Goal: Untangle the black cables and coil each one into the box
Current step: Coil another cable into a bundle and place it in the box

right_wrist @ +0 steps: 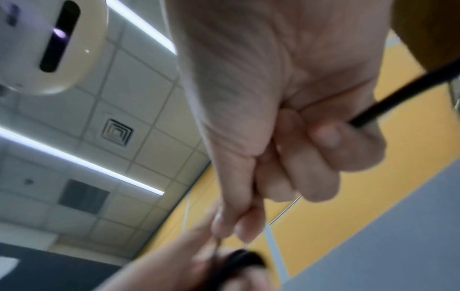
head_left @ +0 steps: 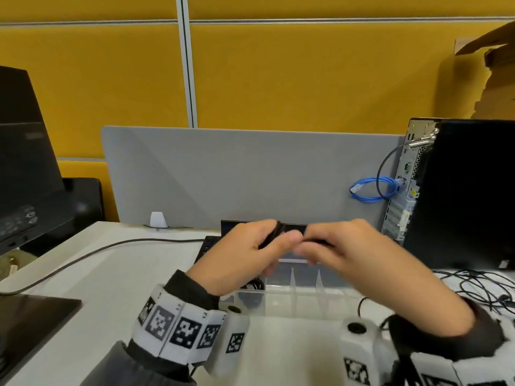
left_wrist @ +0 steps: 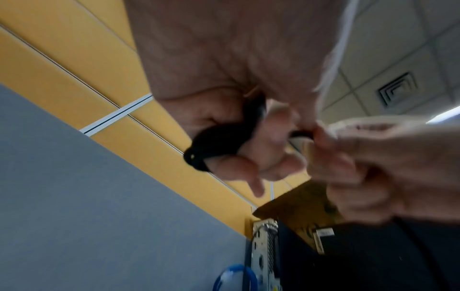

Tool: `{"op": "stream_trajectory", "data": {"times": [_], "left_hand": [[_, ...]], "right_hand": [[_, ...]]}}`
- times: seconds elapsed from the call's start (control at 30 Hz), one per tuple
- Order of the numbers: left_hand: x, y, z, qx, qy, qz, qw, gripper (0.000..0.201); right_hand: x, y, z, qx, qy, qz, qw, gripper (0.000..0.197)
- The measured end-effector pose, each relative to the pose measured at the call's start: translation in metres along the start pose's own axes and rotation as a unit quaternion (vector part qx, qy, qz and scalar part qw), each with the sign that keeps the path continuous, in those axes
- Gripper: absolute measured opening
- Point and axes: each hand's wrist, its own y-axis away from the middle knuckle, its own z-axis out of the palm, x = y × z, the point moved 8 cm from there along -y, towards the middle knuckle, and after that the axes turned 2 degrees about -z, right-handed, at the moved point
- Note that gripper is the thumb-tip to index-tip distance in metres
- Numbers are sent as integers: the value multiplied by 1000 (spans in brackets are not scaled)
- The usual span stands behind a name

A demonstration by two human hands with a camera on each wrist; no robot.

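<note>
A small black coil [head_left: 274, 232] is held in the left hand [head_left: 245, 254], its loops wound round the curled fingers [left_wrist: 239, 169], as the left wrist view shows. Just to that hand's right, touching it, the right hand [head_left: 351, 252] is closed on the free run of the same cable [right_wrist: 398, 96], which is pinched between thumb and curled fingers. The cable's long axis is seen to run across from the right hand to the coil, so the next wrap is judged to turn on the right hand, the nearer one to the loose end, feeding slack leftward.

Directly under both hands lies the clear box [head_left: 306, 295], its dividers upright. A dark coil [head_left: 255, 285] seems to sit already in the compartment beneath the left hand; the ones beneath the right hand look free, though part is hidden. Right of the right hand, a tangle [head_left: 479, 285] of thin black cables is left on the desk [head_left: 97, 274], beside a computer case [head_left: 462, 190]. Open room is left above the box.
</note>
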Motion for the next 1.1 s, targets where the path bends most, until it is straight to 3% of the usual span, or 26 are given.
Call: {"op": "stream_trajectory", "data": {"times": [0.03,0.1,0.27,0.43,0.57,0.67,0.73,0.8,0.87,0.93,1.0,1.03,1.1], "left_hand": [[0,1,-6,-1,-10,-1,1000,51],[1,4,-33,56,-60,20,996,60],[1,37,-128,350,-145,46,924,51],[-26,54,-156,449,-52,-24,892,47],[-31,51,-151,448,-53,-48,891,35],[-28,50,-148,418,-77,-75,902,28],[-24,44,-136,366,-74,-109,921,25],[-14,33,-110,297,-64,-117,946,28],[1,22,-75,229,-63,-102,966,27],[11,13,-45,183,-70,-84,977,25],[14,8,-30,165,-76,-72,981,24],[13,7,-28,159,-85,-64,982,23],[15,5,-21,111,-84,-36,990,21]], "right_hand": [[15,1,-9,22,16,28,999,32],[43,5,-26,55,30,63,996,30],[105,16,-47,112,64,136,982,31],[150,30,-53,195,147,225,943,32],[167,41,-48,184,121,288,932,32],[162,50,-63,228,128,293,920,36],[144,47,-71,236,91,249,935,38],[107,34,-67,189,81,160,966,60],[49,21,-53,134,35,55,989,65],[2,12,-30,76,-57,-7,995,55],[-14,5,-7,13,-119,-31,992,32],[-14,2,-1,10,-125,-40,991,20],[-6,-2,-5,72,-95,-47,992,20]]}}
